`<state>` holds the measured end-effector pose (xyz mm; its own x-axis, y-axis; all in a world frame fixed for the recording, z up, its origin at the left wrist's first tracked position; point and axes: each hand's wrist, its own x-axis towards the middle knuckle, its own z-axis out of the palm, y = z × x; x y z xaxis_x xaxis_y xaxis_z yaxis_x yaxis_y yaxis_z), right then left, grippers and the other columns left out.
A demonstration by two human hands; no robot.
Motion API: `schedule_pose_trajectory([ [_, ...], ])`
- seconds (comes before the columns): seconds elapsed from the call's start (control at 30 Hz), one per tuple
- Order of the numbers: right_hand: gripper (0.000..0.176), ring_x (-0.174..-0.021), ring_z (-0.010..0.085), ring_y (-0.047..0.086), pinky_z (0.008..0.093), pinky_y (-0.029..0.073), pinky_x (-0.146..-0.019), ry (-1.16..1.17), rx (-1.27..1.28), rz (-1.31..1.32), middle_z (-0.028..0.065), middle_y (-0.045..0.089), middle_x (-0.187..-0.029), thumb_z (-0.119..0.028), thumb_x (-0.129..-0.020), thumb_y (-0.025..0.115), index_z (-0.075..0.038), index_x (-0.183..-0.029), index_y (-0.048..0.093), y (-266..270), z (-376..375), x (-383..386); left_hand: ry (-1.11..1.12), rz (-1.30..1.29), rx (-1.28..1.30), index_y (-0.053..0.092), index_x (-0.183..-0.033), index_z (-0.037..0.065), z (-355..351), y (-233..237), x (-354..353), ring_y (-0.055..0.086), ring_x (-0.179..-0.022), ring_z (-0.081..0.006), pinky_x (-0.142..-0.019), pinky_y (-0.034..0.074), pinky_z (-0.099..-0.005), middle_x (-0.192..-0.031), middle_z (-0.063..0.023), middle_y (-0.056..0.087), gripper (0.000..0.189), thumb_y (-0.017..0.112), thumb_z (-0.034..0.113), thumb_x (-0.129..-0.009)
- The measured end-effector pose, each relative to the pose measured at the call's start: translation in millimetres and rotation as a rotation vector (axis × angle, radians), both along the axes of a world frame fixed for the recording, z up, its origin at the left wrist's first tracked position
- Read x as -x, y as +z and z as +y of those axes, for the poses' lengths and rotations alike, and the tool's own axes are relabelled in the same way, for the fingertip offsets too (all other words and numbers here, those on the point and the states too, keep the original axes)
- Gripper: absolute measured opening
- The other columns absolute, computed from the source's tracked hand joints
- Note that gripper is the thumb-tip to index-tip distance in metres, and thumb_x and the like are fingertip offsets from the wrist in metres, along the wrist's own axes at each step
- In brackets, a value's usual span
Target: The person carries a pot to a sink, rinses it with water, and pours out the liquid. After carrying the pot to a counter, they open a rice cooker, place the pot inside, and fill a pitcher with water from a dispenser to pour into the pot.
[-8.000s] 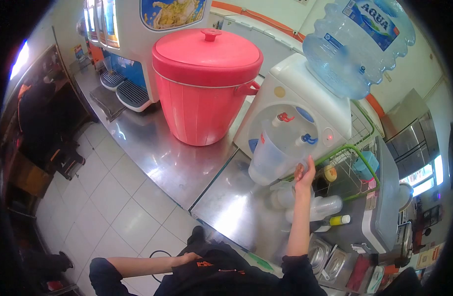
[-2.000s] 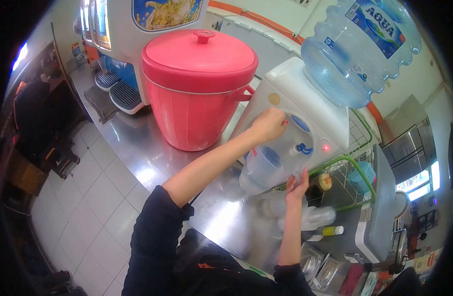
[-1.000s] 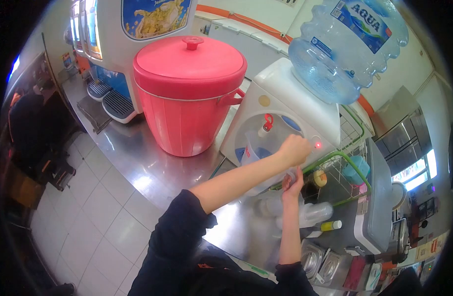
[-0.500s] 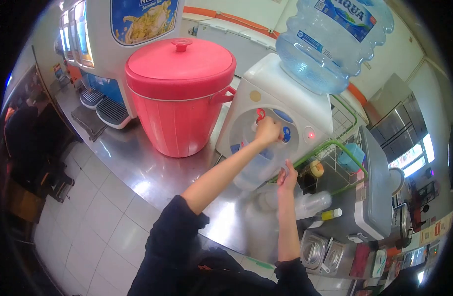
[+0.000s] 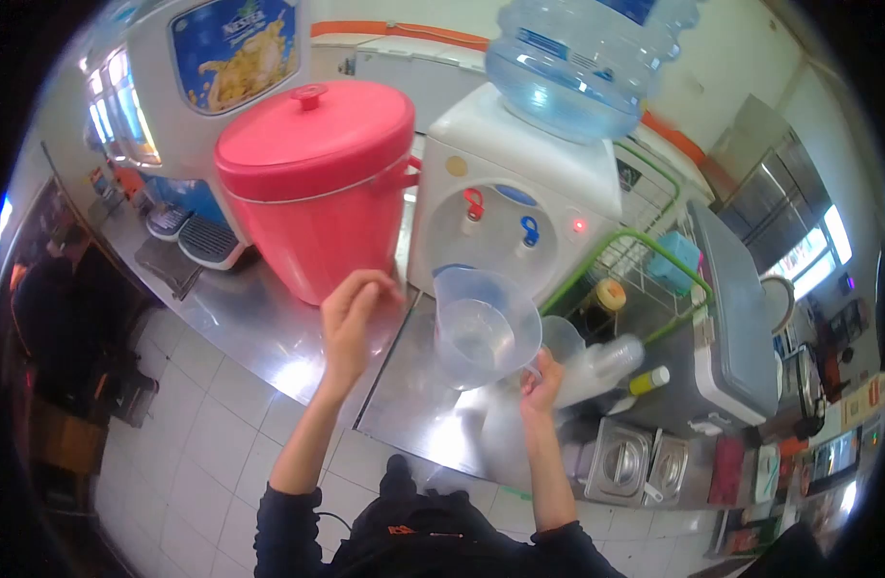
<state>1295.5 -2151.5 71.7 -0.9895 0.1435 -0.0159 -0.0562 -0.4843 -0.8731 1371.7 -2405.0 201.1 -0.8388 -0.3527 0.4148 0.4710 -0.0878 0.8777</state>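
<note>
My right hand [image 5: 541, 385] is closed round the handle of a clear plastic measuring jug [image 5: 488, 332]. Some clear liquid shows inside the jug, which is tilted in front of the water dispenser [image 5: 522, 144]. On the dispenser, a red tap [image 5: 473, 204] and a blue tap [image 5: 529, 231] are both free of my hands. My left hand [image 5: 354, 323] is in the air before the pink lidded bucket [image 5: 312, 222], empty, with its fingers loosely bent and apart, slightly blurred.
A large water bottle [image 5: 577, 72] stands upside down on the dispenser. To the right are a green wire rack [image 5: 654, 328], stacked clear cups [image 5: 606, 361], a yellow-labelled bottle [image 5: 648, 381], metal pans [image 5: 619, 464] and a grey cooler box [image 5: 726, 308]. A drinks machine [image 5: 211, 144] stands left.
My left hand has left the blue tap and moved left toward the bucket. My right hand has drawn the jug out from under the taps toward me. The view has shifted.
</note>
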Motion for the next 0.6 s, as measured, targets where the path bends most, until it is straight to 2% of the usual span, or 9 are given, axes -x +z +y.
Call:
schedule_pose_trajectory([
  [0.07,0.019,-0.036,0.0056,0.037,0.0174,0.024,-0.030,0.016,0.027,-0.004,-0.0019,0.046,-0.054,-0.024,-0.075,0.058,-0.009,-0.066,0.049,26.1,21.9,-19.0,0.008,-0.097,-0.003,0.051,-0.096,-0.002,4.3,-9.7,-9.2,0.052,-0.084,-0.0142,-0.075,0.040,-0.0275,-0.087,-0.0056,0.056,0.023,0.041,0.014,-0.083],
  [0.1,0.017,-0.038,0.0053,0.039,0.0167,0.025,-0.031,0.053,0.044,-0.002,-0.0018,0.048,-0.057,-0.023,-0.074,0.059,-0.010,-0.068,0.050,41.3,32.5,-28.1,-0.021,-0.097,0.014,0.051,-0.096,-0.002,17.2,-10.0,-10.0,0.052,-0.084,-0.0142,-0.075,0.040,-0.0275,-0.087,-0.0056,0.056,0.023,0.041,0.014,-0.083],
  [0.17,0.016,-0.039,0.0046,0.040,0.0160,0.026,-0.031,-0.041,0.068,-0.018,-0.0019,0.048,-0.058,-0.024,-0.074,0.059,-0.011,-0.070,0.050,67.5,53.1,-46.9,-0.057,-0.159,0.218,0.047,-0.105,-0.002,48.8,-11.1,-11.7,0.045,-0.101,-0.0175,-0.089,0.031,-0.0311,-0.103,-0.0079,0.051,0.029,0.041,0.015,-0.083],
  [0.2,0.015,-0.041,0.0040,0.041,0.0153,0.027,-0.031,-0.106,0.079,-0.033,-0.0021,0.049,-0.059,-0.024,-0.074,0.059,-0.012,-0.072,0.050,80.3,65.7,-56.2,-0.201,-0.187,0.281,0.037,-0.119,0.000,62.8,-11.1,-11.9,0.033,-0.114,-0.0199,-0.096,0.021,-0.0329,-0.121,-0.0102,0.039,0.044,0.041,0.026,-0.084],
  [0.23,0.015,-0.041,0.0040,0.041,0.0153,0.027,-0.031,-0.133,0.084,-0.032,-0.0021,0.049,-0.059,-0.024,-0.074,0.059,-0.012,-0.072,0.050,92.8,80.8,-65.9,-0.228,-0.184,0.289,0.037,-0.119,0.000,80.9,-12.0,-11.7,0.033,-0.114,-0.0199,-0.096,0.021,-0.0329,-0.121,-0.0102,0.039,0.044,0.041,0.026,-0.084],
  [0.3,0.016,-0.042,0.0029,0.040,0.0142,0.027,-0.031,-0.137,0.132,-0.022,-0.0028,0.049,-0.061,-0.025,-0.073,0.061,-0.013,-0.076,0.050,116.9,113.4,-87.1,-0.384,-0.041,0.271,0.026,-0.127,0.003,130.0,-6.5,-14.2,0.025,-0.120,-0.0211,-0.097,0.018,-0.0337,-0.130,-0.0114,0.030,0.060,0.038,0.042,-0.083],
  [0.33,0.018,-0.042,0.0023,0.039,0.0141,0.026,-0.031,-0.230,0.147,-0.009,-0.0035,0.047,-0.060,-0.026,-0.073,0.060,-0.012,-0.075,0.050,128.8,126.7,-99.2,-0.488,-0.029,0.270,0.014,-0.132,0.004,156.5,4.0,-21.1,0.018,-0.124,-0.0234,-0.099,0.015,-0.0353,-0.134,-0.0120,0.022,0.073,0.032,0.053,-0.081],
  [0.43,0.019,-0.040,0.0021,0.038,0.0147,0.025,-0.030,-0.109,0.083,0.086,-0.0041,0.045,-0.056,-0.027,-0.074,0.059,-0.010,-0.072,0.051,156.3,195.0,-132.6,-0.594,0.034,0.133,0.007,-0.132,0.005,232.6,12.3,-35.2,0.014,-0.125,-0.0256,-0.100,0.012,-0.0368,-0.134,-0.0132,0.019,0.075,0.028,0.056,-0.081],
  [0.6,0.023,-0.034,0.0029,0.033,0.0164,0.022,-0.030,-0.195,-0.104,0.174,-0.0053,0.038,-0.044,-0.028,-0.075,0.057,-0.011,-0.061,0.050,180.1,311.5,-189.7,-0.738,0.095,0.057,0.002,-0.133,0.010,358.1,21.1,-71.6,0.017,-0.124,-0.0249,-0.100,0.016,-0.0378,-0.136,-0.0131,0.014,0.074,0.031,0.054,-0.081],
])
